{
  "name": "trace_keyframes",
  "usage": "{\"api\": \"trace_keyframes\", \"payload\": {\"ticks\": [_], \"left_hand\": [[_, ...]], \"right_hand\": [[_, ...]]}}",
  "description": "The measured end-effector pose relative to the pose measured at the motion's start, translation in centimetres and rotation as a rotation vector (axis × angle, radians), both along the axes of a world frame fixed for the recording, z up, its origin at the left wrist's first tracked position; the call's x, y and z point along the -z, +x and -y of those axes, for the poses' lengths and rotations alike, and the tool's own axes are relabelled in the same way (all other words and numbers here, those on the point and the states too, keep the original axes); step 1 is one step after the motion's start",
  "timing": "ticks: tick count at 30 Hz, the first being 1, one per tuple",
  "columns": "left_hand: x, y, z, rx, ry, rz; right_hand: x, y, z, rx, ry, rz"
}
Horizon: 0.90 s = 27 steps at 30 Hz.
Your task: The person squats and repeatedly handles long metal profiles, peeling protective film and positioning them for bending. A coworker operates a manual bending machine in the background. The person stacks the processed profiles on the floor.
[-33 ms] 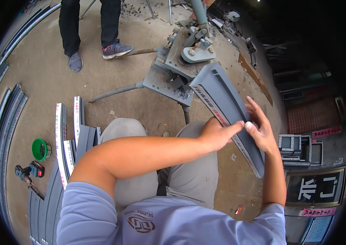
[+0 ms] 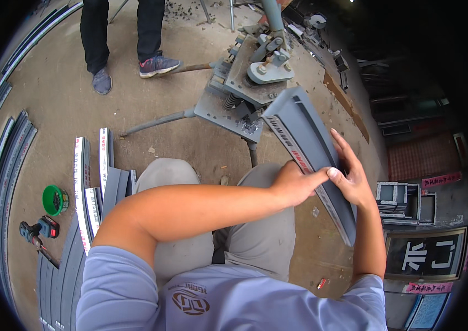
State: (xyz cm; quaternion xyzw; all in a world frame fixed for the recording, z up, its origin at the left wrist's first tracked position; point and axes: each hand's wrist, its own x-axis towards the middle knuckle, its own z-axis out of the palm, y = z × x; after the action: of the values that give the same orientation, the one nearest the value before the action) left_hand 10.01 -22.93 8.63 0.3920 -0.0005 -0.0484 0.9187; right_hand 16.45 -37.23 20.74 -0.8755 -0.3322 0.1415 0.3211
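Note:
A grey metal profile (image 2: 314, 138), channel-shaped with a printed film strip along its left side, is held tilted over my right knee. My left hand (image 2: 295, 185) grips its left edge, thumb across the profile and fingers partly hidden beneath. Against its right side rests my right hand (image 2: 352, 175), with its thumb near my left thumb and the other fingers stretched along the far side; it steadies the profile. The profile's upper end is close to a grey punch press (image 2: 239, 91) on splayed legs, with small metal chips on its plate. Whether they touch, I cannot tell.
More profiles (image 2: 82, 182) lie left of my legs and along the left wall side. A green bucket (image 2: 54, 199) and a cordless drill (image 2: 38, 231) are beside them. A person in dark trousers (image 2: 96, 38) stands ahead. Frames (image 2: 405, 201) and a sign (image 2: 427, 255) lie right.
The profile has shifted very slightly to the right and down in the view. Both hands keep their hold on it.

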Motion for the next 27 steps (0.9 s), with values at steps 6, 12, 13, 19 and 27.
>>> {"api": "trace_keyframes", "payload": {"ticks": [6,12,13,19,27], "left_hand": [[1.9,-0.4,0.6,0.204,0.084,-0.009],[3.3,-0.7,-0.7,0.41,0.455,0.151],[3.3,-0.8,-1.0,0.445,0.561,0.182],[2.8,-5.2,-2.1,0.643,1.276,0.818],[3.6,-9.7,-3.7,0.657,1.488,1.089]], "right_hand": [[3.8,1.2,-0.1,0.005,0.036,-0.047],[8.7,2.8,2.4,0.079,0.124,-0.155],[9.6,3.2,2.9,0.115,0.142,-0.173],[16.2,5.0,3.2,0.177,0.062,0.026],[18.8,5.3,0.6,0.157,0.065,0.003]]}}
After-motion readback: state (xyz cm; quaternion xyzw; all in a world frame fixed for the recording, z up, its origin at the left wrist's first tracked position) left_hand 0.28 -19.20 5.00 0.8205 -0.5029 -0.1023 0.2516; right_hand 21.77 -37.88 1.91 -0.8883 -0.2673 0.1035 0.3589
